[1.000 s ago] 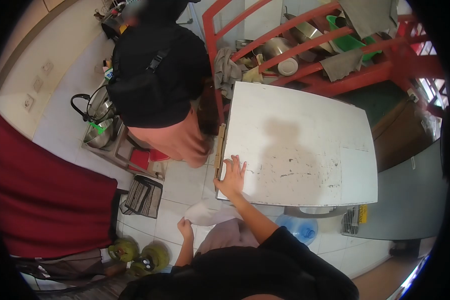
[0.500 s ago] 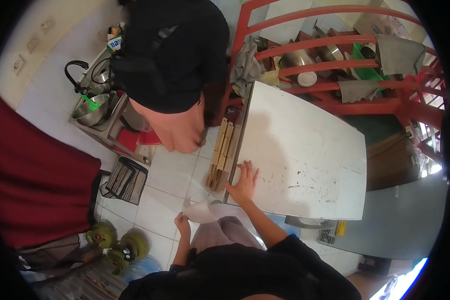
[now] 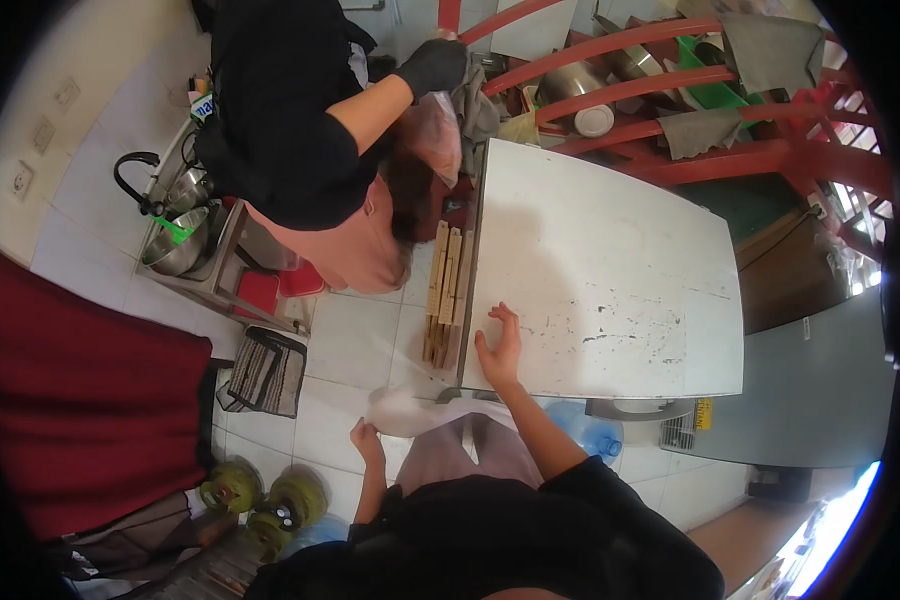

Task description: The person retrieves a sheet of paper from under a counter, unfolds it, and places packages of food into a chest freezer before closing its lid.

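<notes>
Left grip [image 3: 366, 437] on pale plastic [image 3: 398, 413], apparently

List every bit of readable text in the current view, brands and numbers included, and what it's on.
"ma" or "na", first letter unclear: white pack by the sink.
Yellow label beside the grey panel: vertical dark lettering, too blurred to read.
Small white sticker on that panel: too small to read.
No numbers legible.

kitchen (metal bowls [image 3: 177, 247], black tap [image 3: 135, 172], gas cylinders [image 3: 297, 497])
</notes>
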Action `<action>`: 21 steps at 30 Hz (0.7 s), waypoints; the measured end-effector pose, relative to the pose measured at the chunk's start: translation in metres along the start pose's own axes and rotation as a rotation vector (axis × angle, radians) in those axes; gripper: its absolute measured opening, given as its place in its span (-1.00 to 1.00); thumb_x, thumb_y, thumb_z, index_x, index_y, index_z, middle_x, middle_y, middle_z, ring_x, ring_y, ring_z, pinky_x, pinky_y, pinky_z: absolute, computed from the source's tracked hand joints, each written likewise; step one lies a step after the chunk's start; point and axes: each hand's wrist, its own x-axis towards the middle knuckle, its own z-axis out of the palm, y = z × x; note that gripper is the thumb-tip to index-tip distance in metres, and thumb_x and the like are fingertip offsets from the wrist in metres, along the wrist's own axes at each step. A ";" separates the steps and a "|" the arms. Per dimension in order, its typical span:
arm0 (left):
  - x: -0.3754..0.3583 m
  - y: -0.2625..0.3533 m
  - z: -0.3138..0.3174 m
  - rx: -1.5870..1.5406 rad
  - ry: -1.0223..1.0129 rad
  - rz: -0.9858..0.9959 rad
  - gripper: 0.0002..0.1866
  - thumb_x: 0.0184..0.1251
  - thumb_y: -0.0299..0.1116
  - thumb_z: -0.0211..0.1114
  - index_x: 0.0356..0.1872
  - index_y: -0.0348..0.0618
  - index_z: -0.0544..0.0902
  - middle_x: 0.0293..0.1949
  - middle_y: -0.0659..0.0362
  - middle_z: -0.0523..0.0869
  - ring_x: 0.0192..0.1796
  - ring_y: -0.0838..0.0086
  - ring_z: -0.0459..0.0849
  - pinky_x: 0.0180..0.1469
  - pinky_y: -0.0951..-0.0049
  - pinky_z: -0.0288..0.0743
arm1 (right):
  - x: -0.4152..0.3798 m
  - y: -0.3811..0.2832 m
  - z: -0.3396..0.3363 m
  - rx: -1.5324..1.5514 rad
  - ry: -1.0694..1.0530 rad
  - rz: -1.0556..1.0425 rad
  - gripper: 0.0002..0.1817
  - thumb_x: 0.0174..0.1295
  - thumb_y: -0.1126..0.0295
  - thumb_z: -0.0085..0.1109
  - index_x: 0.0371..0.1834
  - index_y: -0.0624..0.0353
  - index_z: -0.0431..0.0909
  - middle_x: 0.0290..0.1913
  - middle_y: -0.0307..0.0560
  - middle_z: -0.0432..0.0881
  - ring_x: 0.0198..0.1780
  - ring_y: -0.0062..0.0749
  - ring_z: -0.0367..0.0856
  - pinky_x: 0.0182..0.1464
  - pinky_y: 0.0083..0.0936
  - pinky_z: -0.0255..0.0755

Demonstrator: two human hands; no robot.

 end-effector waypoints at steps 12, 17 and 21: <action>-0.016 0.019 0.000 -0.144 0.228 0.043 -0.84 0.00 -0.57 -0.13 -0.62 -0.26 0.44 -0.65 0.36 0.36 -0.58 0.70 0.22 -0.54 0.62 0.07 | -0.006 0.036 -0.087 0.083 0.261 0.157 -0.49 0.01 0.40 0.23 0.01 0.33 0.26 0.02 0.06 0.32 0.16 -0.19 0.23 0.26 -0.35 0.01; -0.007 0.021 0.012 -0.157 0.159 0.111 -0.83 -0.01 -0.58 -0.14 -0.54 -0.36 0.47 -0.58 0.28 0.45 -0.53 0.65 0.32 -0.47 0.60 0.19 | 0.027 0.024 -0.108 0.003 0.320 0.121 -0.31 0.00 0.28 0.27 0.14 0.31 0.13 0.13 0.09 0.19 0.22 -0.13 0.12 0.28 -0.33 -0.08; 0.000 0.006 -0.006 -0.097 0.154 0.139 -0.83 0.05 -0.56 -0.13 -0.50 -0.38 0.47 -0.51 0.22 0.48 -0.45 0.57 0.38 -0.38 0.56 0.27 | 0.071 0.042 -0.089 0.002 0.344 0.052 -0.16 0.01 0.24 0.27 0.25 0.30 -0.05 0.25 0.12 0.03 0.30 -0.11 -0.01 0.30 -0.33 -0.12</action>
